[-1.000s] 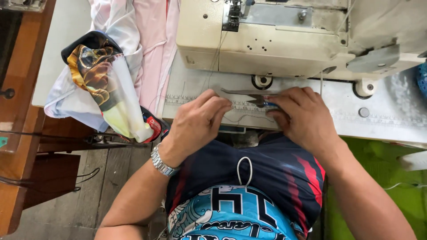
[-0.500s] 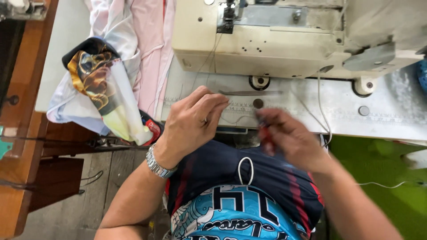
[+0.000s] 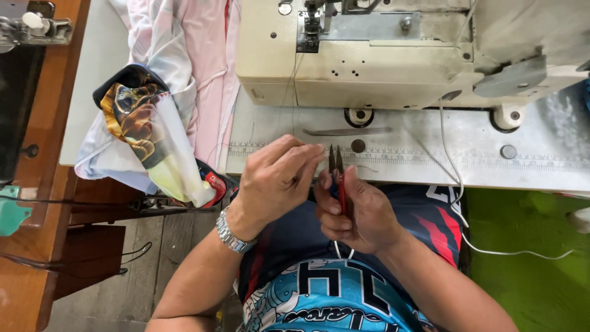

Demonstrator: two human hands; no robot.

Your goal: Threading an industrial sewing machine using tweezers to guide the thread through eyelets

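From my feed, right hand (image 3: 359, 215) clenched around the thread snips (image 3: 337, 175), blades up; left hand (image 3: 276, 178) pinching something, probably thread, can't tell.

Sewing table (image 3: 541, 163), sewing machine (image 3: 393, 52), pink cloth (image 3: 209, 74)

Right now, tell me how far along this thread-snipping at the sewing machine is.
Done: nothing cut that shows. In hand: the right hand grips red-handled thread snips, blades pointing up and slightly apart, beside the pinched fingertips of the left hand. Whatever is pinched is too fine to see. Left: the pile of pink and printed fabric lies beside the sewing machine, not under its needle.
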